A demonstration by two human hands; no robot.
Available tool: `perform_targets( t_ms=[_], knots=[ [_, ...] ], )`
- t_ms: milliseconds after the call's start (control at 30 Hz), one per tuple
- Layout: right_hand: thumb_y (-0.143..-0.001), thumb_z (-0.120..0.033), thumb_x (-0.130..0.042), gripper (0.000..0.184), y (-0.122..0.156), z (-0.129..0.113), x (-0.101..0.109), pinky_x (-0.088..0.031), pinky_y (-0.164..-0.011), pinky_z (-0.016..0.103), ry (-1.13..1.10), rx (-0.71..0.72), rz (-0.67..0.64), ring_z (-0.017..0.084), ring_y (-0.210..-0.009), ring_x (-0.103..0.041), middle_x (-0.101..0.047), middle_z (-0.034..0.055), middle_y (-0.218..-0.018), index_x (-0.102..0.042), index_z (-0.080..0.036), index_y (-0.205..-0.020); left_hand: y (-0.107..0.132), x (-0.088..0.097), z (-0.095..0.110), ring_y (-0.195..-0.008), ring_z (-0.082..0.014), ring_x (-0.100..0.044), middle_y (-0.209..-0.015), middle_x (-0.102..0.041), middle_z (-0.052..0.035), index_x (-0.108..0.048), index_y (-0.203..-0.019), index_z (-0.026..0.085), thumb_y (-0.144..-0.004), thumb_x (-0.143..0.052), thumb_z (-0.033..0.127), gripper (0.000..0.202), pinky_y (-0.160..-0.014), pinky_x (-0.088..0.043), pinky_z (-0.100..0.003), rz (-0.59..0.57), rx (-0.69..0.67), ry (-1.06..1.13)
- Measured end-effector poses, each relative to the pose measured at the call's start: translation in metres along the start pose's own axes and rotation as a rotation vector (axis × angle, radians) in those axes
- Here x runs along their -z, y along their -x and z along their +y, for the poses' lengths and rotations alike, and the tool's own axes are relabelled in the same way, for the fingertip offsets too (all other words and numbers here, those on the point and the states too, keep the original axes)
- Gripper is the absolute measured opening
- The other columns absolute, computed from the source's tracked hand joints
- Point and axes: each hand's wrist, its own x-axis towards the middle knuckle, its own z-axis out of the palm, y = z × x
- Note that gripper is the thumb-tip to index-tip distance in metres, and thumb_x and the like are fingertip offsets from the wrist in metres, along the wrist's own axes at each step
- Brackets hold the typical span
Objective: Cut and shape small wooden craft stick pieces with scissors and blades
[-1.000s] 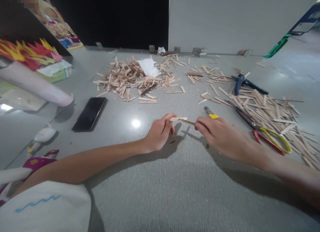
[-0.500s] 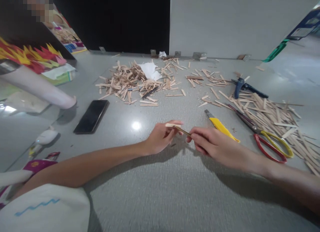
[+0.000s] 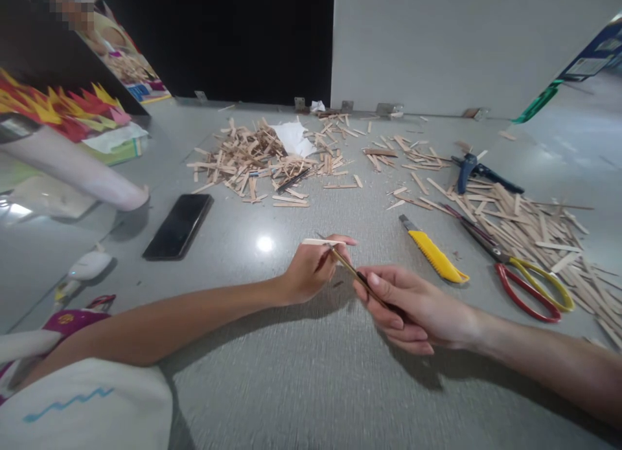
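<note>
My left hand [image 3: 313, 272] is closed on a short pale wooden stick [image 3: 318, 242], held flat above the table. In my right hand [image 3: 405, 304] lies a slim gold-brown tool [image 3: 346, 263] with a dark grip, pinched between thumb and fingers. Its front end meets the wooden stick at the left fingertips, and a thin point shows just beyond the stick. Whether it is a blade or tweezers I cannot tell. Right of the hands lies a yellow utility knife [image 3: 435, 252] on the table. Scissors [image 3: 505, 259] with one red and one yellow handle rest farther right.
Wooden strips [image 3: 539, 226] lie heaped at the right, with dark blue pliers-like tool [image 3: 469, 171] on them. Another stick pile [image 3: 243, 155] and white paper [image 3: 294, 138] sit at the back. A phone [image 3: 179, 226] and glue gun-like white object [image 3: 91, 265] lie left.
My right hand has moved slightly down and turned, showing its fingers and more of the slim tool. The tool's tip now reaches farther left, past the stick, which has also shifted left.
</note>
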Motion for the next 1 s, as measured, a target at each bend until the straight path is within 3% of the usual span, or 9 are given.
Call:
perform_targets(
  t_ms=[167, 267, 367, 433, 500, 600, 700, 833, 1000],
  knots=[
    [-0.106, -0.06, -0.059, 0.038, 0.004, -0.017, -0.002, -0.026, -0.028, 0.016, 0.248, -0.025, 0.171, 0.005, -0.03, -0.018, -0.046, -0.0151, -0.049, -0.06, -0.022, -0.102, -0.003, 0.0, 0.002, -0.056, -0.0136, -0.063, -0.06, -0.062, 0.0004, -0.065, -0.077, 0.019, -0.114, -0.033, 0.053, 0.06, -0.06, -0.05, -0.024, -0.003, 0.009, -0.051],
    [-0.109, -0.048, -0.051, 0.027, 0.008, -0.03, -0.003, -0.032, -0.034, 0.02, 0.692, 0.023, 0.339, 0.009, -0.034, -0.036, -0.058, -0.0092, -0.055, -0.059, -0.022, -0.11, -0.003, 0.0, 0.004, -0.049, -0.0111, -0.051, -0.057, -0.052, 0.0047, -0.06, -0.075, 0.02, -0.113, -0.037, 0.049, 0.053, -0.054, -0.042, -0.023, -0.018, 0.019, -0.091],
    [-0.109, -0.035, -0.043, 0.029, 0.011, -0.036, 0.001, -0.041, -0.049, 0.026, 1.193, 0.144, 0.472, 0.013, -0.048, -0.054, -0.068, 0.0004, -0.068, -0.06, -0.022, -0.089, -0.001, -0.002, 0.005, -0.047, -0.0105, -0.047, -0.057, -0.048, 0.0074, -0.061, -0.089, 0.019, -0.113, -0.038, 0.044, 0.042, -0.052, -0.038, -0.022, -0.026, 0.023, -0.118],
    [-0.106, -0.029, -0.041, 0.031, 0.012, -0.035, 0.005, -0.044, -0.06, 0.031, 1.433, 0.216, 0.495, 0.017, -0.058, -0.061, -0.07, 0.0041, -0.073, -0.06, -0.023, -0.083, 0.001, -0.003, 0.005, -0.046, -0.0103, -0.046, -0.06, -0.05, 0.0076, -0.06, -0.099, 0.018, -0.113, -0.036, 0.043, 0.038, -0.051, -0.038, -0.022, -0.042, 0.016, -0.124],
    [-0.105, -0.027, -0.039, 0.029, 0.011, -0.034, 0.009, -0.045, -0.068, 0.034, 1.55, 0.271, 0.492, 0.021, -0.07, -0.066, -0.075, 0.0074, -0.083, -0.066, -0.022, -0.094, 0.002, -0.003, 0.004, -0.044, -0.0102, -0.045, -0.06, -0.05, 0.0081, -0.058, -0.101, 0.019, -0.114, -0.033, 0.043, 0.037, -0.051, -0.038, -0.022, -0.064, 0.014, -0.132],
    [-0.107, -0.027, -0.037, 0.033, 0.011, -0.033, 0.011, -0.045, -0.071, 0.036, 1.564, 0.297, 0.517, 0.022, -0.071, -0.066, -0.076, 0.0077, -0.091, -0.067, -0.021, -0.119, 0.002, -0.004, 0.003, -0.043, -0.0104, -0.042, -0.058, -0.043, 0.0096, -0.051, -0.092, 0.022, -0.117, -0.024, 0.04, 0.041, -0.052, -0.038, -0.022, -0.078, 0.021, -0.167],
    [-0.108, -0.029, -0.037, 0.027, 0.013, -0.038, 0.01, -0.045, -0.068, 0.037, 1.459, 0.196, 0.461, 0.022, -0.067, -0.062, -0.069, 0.0041, -0.08, -0.063, -0.023, -0.106, 0.001, -0.004, 0.001, -0.045, -0.0111, -0.04, -0.058, -0.041, 0.0089, -0.044, -0.085, 0.024, -0.117, -0.021, 0.04, 0.042, -0.052, -0.036, -0.023, -0.089, 0.014, -0.233],
    [-0.109, -0.033, -0.04, 0.027, 0.023, -0.056, 0.007, -0.048, -0.058, 0.032, 1.307, 0.008, 0.346, 0.018, -0.064, -0.057, -0.063, 0.0017, -0.077, -0.051, -0.026, -0.085, 0.002, -0.007, 0.0, -0.044, -0.0124, -0.04, -0.056, -0.044, 0.0075, -0.049, -0.087, 0.023, -0.116, -0.023, 0.04, 0.043, -0.051, -0.031, -0.025, -0.15, -0.025, -0.333],
    [-0.108, -0.061, -0.049, 0.037, 0.028, -0.075, 0.009, -0.028, -0.037, 0.02, 0.95, -0.303, 0.267, 0.01, -0.049, -0.036, -0.044, -0.0068, -0.071, -0.052, -0.027, -0.093, 0.005, -0.011, -0.002, -0.048, -0.0142, -0.049, -0.059, -0.053, 0.0032, -0.057, -0.093, 0.021, -0.117, -0.022, 0.041, 0.047, -0.051, -0.032, -0.025, -0.2, -0.079, -0.431]
  ],
)
